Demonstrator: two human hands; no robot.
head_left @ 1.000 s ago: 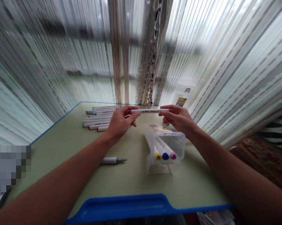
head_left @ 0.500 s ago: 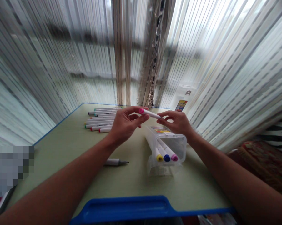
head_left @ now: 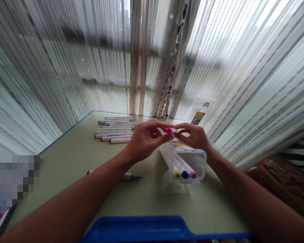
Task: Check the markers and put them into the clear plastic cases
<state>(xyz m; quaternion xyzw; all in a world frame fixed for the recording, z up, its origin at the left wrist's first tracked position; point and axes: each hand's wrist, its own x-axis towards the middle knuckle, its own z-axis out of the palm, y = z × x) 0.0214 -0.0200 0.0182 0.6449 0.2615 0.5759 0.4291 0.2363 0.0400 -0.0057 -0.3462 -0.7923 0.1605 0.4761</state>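
Note:
Between my two hands is a white marker with a bright pink end point(head_left: 169, 131). The fingers of my left hand point(head_left: 149, 138) pinch it near that pink end. My right hand point(head_left: 192, 135) grips its other end, partly hidden by the fingers. Just below lies a clear plastic case point(head_left: 204, 162), its open end toward me. Inside are a yellow-ended marker point(head_left: 177, 173), a blue-ended marker point(head_left: 184, 174) and a pink-ended marker point(head_left: 192, 173). An uncapped marker point(head_left: 131, 177) with a dark tip lies partly behind my left forearm.
Several white markers point(head_left: 119, 132) lie in a row at the table's back left. A blue tray point(head_left: 142, 227) runs along the front edge of the pale green table point(head_left: 66, 162). Striped curtains point(head_left: 103, 67) hang behind, and a clear package point(head_left: 198, 117) stands at the back right.
Both hands have drawn closer together, and the held marker has turned so its pink end faces me more. My left hand has shifted right. The whole view has swung slightly.

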